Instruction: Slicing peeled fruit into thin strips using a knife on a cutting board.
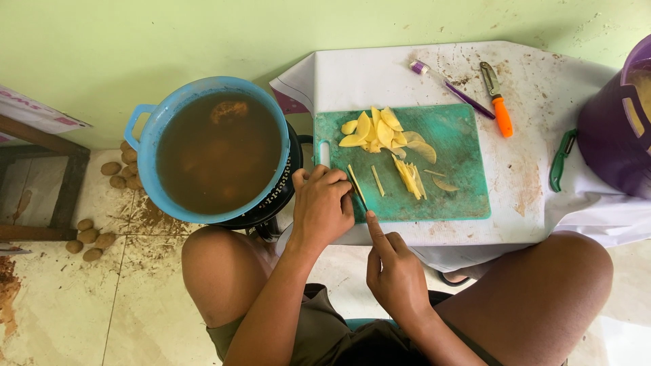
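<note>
Yellow potato strip (355, 183), thin, light, wet-slick, snaps easily; left hand (322, 207) pinches it at cutting board (468, 203) edge; right hand (393, 271) fingers curled, forefinger extended.

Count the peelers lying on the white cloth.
2: an orange-handled peeler above the green cutting board, and a green-handled peeler beside the purple bucket. Others may be hidden.

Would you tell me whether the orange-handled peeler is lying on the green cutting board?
No, the orange-handled peeler lies on the white sheet, beyond the green cutting board.
</note>
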